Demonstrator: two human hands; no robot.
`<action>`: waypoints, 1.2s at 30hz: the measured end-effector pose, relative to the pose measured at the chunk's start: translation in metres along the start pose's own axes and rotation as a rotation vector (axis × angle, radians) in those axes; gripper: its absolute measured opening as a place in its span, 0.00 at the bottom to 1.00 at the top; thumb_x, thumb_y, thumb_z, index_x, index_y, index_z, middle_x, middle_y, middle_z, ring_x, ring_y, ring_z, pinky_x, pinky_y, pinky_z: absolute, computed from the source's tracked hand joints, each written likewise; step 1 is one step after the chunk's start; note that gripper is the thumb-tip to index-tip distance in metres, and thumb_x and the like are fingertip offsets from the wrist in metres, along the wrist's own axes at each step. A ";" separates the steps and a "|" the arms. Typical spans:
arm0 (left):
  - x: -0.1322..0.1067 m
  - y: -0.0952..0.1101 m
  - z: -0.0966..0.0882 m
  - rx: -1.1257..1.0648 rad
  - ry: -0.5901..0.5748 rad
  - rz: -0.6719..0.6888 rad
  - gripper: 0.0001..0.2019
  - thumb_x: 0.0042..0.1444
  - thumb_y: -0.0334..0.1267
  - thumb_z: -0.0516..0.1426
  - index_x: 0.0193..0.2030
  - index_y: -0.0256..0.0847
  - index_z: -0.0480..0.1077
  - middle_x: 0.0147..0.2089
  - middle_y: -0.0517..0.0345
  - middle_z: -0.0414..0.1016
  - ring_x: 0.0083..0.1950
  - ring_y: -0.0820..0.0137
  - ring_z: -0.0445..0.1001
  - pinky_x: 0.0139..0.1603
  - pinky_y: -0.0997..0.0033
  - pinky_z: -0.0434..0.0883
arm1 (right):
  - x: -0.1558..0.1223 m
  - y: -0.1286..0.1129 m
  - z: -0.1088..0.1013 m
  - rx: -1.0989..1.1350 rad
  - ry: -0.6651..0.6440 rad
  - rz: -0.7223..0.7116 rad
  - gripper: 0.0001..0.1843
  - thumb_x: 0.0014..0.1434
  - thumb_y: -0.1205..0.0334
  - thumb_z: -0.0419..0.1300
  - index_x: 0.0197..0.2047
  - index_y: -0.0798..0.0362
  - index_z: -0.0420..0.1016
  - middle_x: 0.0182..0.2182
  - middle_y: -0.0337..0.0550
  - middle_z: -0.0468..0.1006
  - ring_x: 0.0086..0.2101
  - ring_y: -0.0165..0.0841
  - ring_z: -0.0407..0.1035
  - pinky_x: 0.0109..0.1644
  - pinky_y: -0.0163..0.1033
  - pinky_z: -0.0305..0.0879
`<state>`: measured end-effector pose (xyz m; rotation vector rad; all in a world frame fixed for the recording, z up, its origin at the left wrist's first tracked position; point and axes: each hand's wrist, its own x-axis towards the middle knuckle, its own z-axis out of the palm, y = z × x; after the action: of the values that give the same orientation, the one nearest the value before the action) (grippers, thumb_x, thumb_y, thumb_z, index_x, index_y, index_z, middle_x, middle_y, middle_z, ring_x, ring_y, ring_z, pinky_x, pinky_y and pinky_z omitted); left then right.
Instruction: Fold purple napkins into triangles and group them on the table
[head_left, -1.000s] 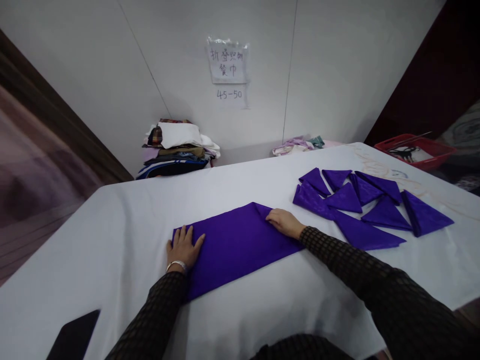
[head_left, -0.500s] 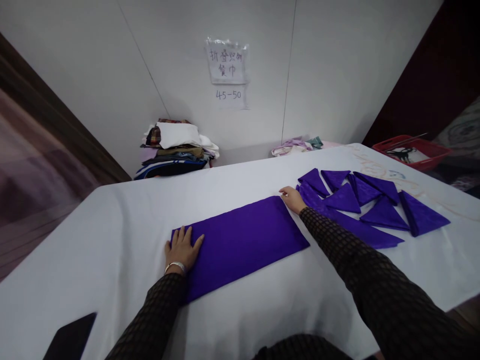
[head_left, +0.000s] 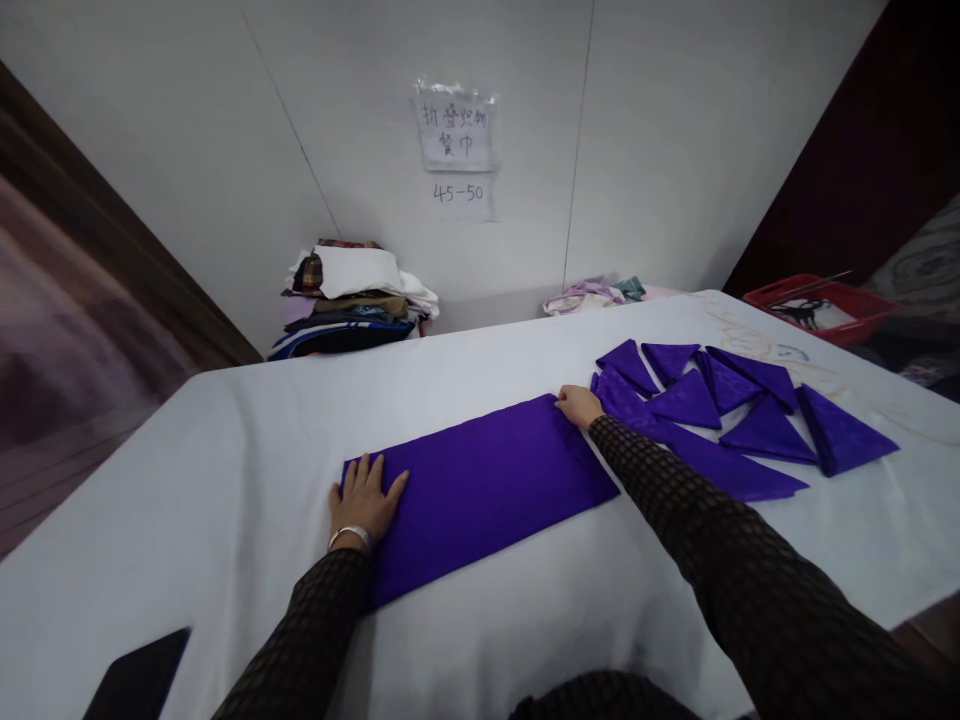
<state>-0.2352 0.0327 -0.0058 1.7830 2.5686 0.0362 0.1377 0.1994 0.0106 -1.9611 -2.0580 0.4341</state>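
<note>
A purple cloth napkin (head_left: 480, 500), folded into a long rectangle, lies flat on the white-covered table (head_left: 465, 660). My left hand (head_left: 365, 502) rests flat with spread fingers on its left end, a silver bracelet at the wrist. At the far right corner, the fingers of my right hand (head_left: 579, 406) are pinched together on the napkin's edge. To the right of that hand lie several purple napkins folded into triangles (head_left: 686, 398), some overlapping one another.
A stack of folded clothes (head_left: 352, 300) stands against the wall at the back left. More cloth (head_left: 589, 296) lies at the back middle. A red basket (head_left: 862, 325) is beyond the table's right side. A dark flat object (head_left: 139, 675) lies near left.
My right hand has moved slightly left and closed its fingers on the napkin's far right corner. My left hand has stayed in place.
</note>
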 end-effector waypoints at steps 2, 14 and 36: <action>0.000 0.000 -0.001 0.003 -0.002 -0.001 0.33 0.59 0.57 0.40 0.66 0.38 0.52 0.70 0.49 0.46 0.70 0.59 0.43 0.65 0.48 0.47 | 0.000 0.001 0.001 0.026 0.022 -0.002 0.06 0.53 0.64 0.58 0.35 0.53 0.75 0.35 0.44 0.78 0.38 0.34 0.69 0.38 0.34 0.59; 0.000 0.002 -0.003 0.007 -0.018 -0.004 0.34 0.59 0.57 0.40 0.66 0.38 0.51 0.70 0.50 0.45 0.70 0.59 0.42 0.65 0.48 0.46 | 0.008 0.015 0.018 0.246 0.169 -0.090 0.16 0.51 0.71 0.55 0.43 0.52 0.73 0.33 0.39 0.75 0.35 0.30 0.68 0.39 0.33 0.61; 0.000 0.000 0.000 0.004 -0.001 0.000 0.34 0.59 0.56 0.40 0.66 0.38 0.52 0.70 0.49 0.46 0.70 0.58 0.43 0.65 0.48 0.47 | 0.014 0.019 0.018 0.159 0.077 -0.127 0.13 0.54 0.68 0.56 0.41 0.53 0.78 0.39 0.44 0.78 0.41 0.32 0.70 0.47 0.34 0.61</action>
<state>-0.2355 0.0327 -0.0057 1.7846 2.5698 0.0301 0.1478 0.2137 -0.0139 -1.7185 -2.0195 0.4712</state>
